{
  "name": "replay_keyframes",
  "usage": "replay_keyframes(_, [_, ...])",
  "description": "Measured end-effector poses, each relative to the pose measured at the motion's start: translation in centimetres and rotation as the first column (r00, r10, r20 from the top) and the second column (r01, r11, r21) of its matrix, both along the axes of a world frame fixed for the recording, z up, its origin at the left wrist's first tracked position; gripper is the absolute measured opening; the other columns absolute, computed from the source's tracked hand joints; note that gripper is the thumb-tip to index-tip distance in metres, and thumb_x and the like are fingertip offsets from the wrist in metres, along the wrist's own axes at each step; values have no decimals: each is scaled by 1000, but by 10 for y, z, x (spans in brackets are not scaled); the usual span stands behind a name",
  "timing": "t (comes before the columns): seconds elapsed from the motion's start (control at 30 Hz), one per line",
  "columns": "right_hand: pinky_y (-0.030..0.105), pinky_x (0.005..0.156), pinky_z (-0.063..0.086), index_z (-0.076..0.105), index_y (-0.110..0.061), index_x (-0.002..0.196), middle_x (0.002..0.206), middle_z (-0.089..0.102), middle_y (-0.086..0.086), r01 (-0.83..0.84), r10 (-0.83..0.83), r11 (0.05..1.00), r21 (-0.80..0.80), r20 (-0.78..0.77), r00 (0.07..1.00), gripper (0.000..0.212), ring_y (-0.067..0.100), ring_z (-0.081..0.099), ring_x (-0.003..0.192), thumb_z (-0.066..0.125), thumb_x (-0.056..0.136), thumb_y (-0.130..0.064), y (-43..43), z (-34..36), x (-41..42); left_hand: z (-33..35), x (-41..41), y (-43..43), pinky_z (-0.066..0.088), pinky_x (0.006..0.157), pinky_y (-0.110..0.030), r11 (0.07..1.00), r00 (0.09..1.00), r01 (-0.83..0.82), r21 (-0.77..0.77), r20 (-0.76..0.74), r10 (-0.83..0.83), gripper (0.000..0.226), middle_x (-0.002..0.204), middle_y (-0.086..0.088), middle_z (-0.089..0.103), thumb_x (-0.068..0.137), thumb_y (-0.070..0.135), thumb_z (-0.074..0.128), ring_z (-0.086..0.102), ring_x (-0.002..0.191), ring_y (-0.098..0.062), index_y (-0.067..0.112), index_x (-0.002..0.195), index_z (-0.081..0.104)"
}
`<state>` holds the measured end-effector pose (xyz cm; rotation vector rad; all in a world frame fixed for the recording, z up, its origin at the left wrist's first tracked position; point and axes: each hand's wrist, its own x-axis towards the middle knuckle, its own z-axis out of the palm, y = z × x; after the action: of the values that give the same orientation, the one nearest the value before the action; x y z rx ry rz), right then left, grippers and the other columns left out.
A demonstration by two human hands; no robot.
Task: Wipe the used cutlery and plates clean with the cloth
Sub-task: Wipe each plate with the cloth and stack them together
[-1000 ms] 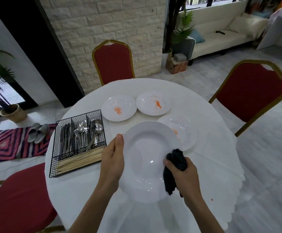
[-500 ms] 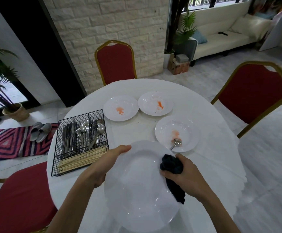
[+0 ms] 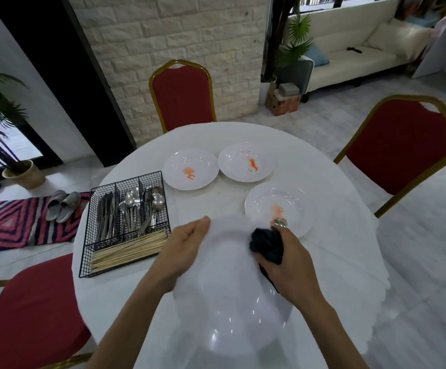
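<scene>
Lowered nearer over the worktop [image 3: 336, 262], plate [image 3: 230, 302] hangs from left hand [image 3: 184, 251], curled on its left rim; right hand [image 3: 288, 267] clenches cloth [image 3: 267, 247] against its far edge. Stained plates [image 3: 198, 161] lie beyond, basket [image 3: 150, 178] left.

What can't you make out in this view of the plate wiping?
Head view:
- Blurred by motion: held plate, so leftover stains are unreadable.
- Hidden: spoon handle, behind the dark cloth and right hand.
- Hidden: left hand fingers, under the held plate.
- Too small: cutlery in the wire basket, clean or dirty unclear.
</scene>
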<state>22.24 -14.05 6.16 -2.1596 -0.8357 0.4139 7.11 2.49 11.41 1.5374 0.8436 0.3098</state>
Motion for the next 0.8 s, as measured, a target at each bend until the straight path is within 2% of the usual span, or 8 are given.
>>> replay_keyframes(0.17, [49, 113, 30, 30, 2, 154, 158, 36, 19, -40, 95, 986, -162, 346, 934, 88, 36, 34, 147, 34, 99, -66, -5, -24, -33, -12, 1, 19, 44, 82, -41, 897, 881, -440, -37, 175, 440, 44, 94, -1, 56, 93, 65, 50, 51, 89, -18, 23, 92, 64])
replay_keyframes(0.23, [47, 115, 19, 36, 5, 152, 162, 31, 20, -138, 193, 974, -177, 346, 918, 88, 35, 27, 151, 21, 102, -66, -3, -22, -61, -16, 4, 21, 46, 83, -44, 846, 828, -524, -95, 175, 533, 49, 94, -3, 58, 86, 73, 51, 53, 88, -23, 25, 88, 61])
replay_keyframes(0.37, [33, 113, 25, 58, -4, 140, 148, 55, 10, -339, 397, 897, -284, 179, 900, 78, 23, 53, 137, 11, 105, -57, 11, -5, -98, -24, 11, 5, 51, 98, -55, 837, 825, -528, -144, 144, 546, 61, 97, -2, 62, 70, 88, 49, 60, 95, -22, 30, 86, 64])
replay_keyframes(0.47, [31, 127, 3, 21, -6, 159, 168, 16, 3, -397, 440, 883, -252, 149, 886, 106, 15, 16, 155, -15, 86, -72, 15, -4, -93, -33, 10, -6, 48, 104, -53, 826, 816, -538, -168, 141, 561, 60, 115, 5, 69, 73, 87, 45, 65, 114, -23, 39, 98, 70])
replay_keyframes(0.53, [31, 126, -6, -6, -18, 161, 166, -16, -11, -495, 500, 841, -216, -37, 865, 104, 3, -18, 153, -14, 76, -76, 12, -2, -87, -32, 11, -9, 45, 108, -52, 829, 820, -533, -169, 141, 555, 72, 131, 7, 66, 73, 89, 45, 60, 125, -20, 39, 119, 67])
replay_keyframes(0.6, [29, 124, -12, -16, -26, 158, 162, -27, -19, -503, 507, 843, -188, -30, 861, 87, -4, -31, 146, -2, 85, -71, 13, 5, -84, -26, 16, -13, 42, 113, -45, 851, 841, -499, -163, 146, 521, 69, 137, 8, 62, 88, 75, 44, 55, 129, -14, 26, 134, 61])
replay_keyframes(0.7, [29, 122, -20, -27, -29, 152, 159, -34, -20, -465, 478, 865, -186, 24, 878, 74, -6, -38, 142, 4, 94, -63, 23, 4, -83, -17, 24, -20, 43, 102, -28, 890, 879, -440, -121, 147, 454, 33, 111, 19, 67, 105, 46, 39, 59, 112, -4, 30, 109, 68])
replay_keyframes(0.8, [35, 124, -18, -30, -28, 151, 161, -36, -13, -352, 373, 921, -168, 121, 920, 72, 0, -36, 145, 7, 99, -62, 35, -8, -61, -21, 27, -33, 44, 95, -18, 924, 921, -369, -96, 96, 378, 32, 104, 22, 70, 105, 45, 39, 60, 103, 7, 34, 101, 68])
